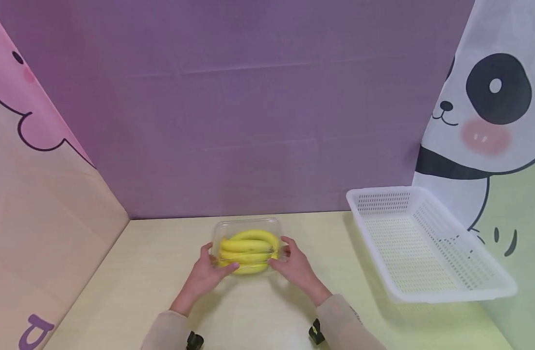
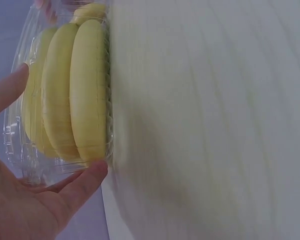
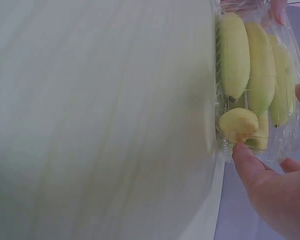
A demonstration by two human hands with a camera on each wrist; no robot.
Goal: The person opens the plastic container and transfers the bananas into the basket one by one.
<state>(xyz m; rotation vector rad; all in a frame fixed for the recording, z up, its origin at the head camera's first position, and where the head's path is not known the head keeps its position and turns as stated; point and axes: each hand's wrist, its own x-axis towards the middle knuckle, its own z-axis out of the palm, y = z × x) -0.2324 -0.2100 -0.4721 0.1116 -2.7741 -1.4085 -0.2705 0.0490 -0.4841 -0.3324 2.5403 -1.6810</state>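
A clear plastic container (image 1: 232,225) with several yellow bananas (image 1: 247,246) inside stands near the middle of the table. My left hand (image 1: 204,275) grips its left side, thumb over the near edge and fingers round the end wall. On the opposite end, my right hand (image 1: 300,270) holds it the same way. In the left wrist view, the bananas (image 2: 82,95) lie side by side behind the clear wall, with a left fingertip at its lower corner. A rounded banana end (image 3: 238,124) shows close to my right fingertip in the right wrist view.
A white perforated plastic basket (image 1: 385,272) stands to the right on the pale wooden table (image 1: 145,277). Behind rises a purple cloth backdrop (image 1: 258,112). Printed side panels flank the table, with a panda (image 1: 473,146) on the right one.
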